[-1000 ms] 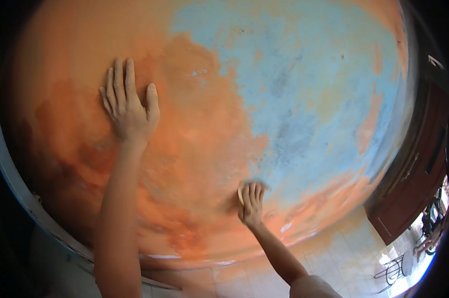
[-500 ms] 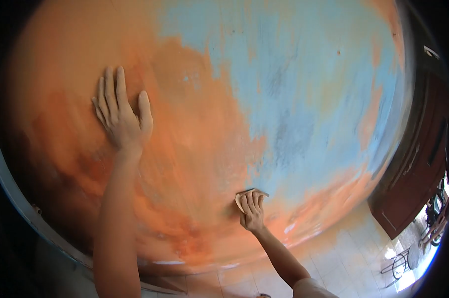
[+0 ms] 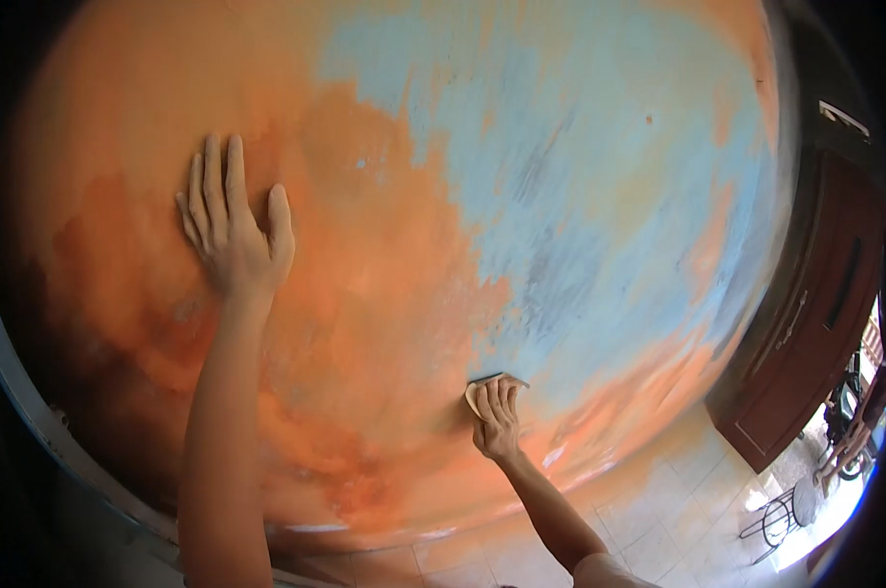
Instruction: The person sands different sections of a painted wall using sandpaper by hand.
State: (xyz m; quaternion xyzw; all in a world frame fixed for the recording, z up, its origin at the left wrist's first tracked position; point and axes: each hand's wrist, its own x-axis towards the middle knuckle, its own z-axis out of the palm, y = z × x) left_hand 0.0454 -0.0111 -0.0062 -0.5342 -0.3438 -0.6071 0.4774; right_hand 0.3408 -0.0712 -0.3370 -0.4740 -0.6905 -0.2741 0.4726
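Note:
A large painted surface (image 3: pixel 384 245), orange on the left and light blue on the right, fills most of the view and looks curved through the lens. My left hand (image 3: pixel 235 230) lies flat on its orange part, fingers spread, holding nothing. Lower and to the right, my right hand (image 3: pixel 496 421) presses a folded piece of sandpaper-like sheet (image 3: pixel 477 395) against the surface, near where orange meets blue. The sheet's dark edge shows above my fingertips. My fingers cover part of the sheet.
Pale floor tiles (image 3: pixel 649 510) run below the surface's lower edge. A dark red-brown wooden door or cabinet (image 3: pixel 801 323) stands at the right. Beyond it are a round stool (image 3: pixel 804 502) and a bright area with a parked two-wheeler. A bluish rim (image 3: pixel 31 412) curves along the left.
Compared with one second ago, my right hand is slightly lower in view, still with the sheet. My left hand stays flat and appears a little lower and further left. The view has shifted slightly.

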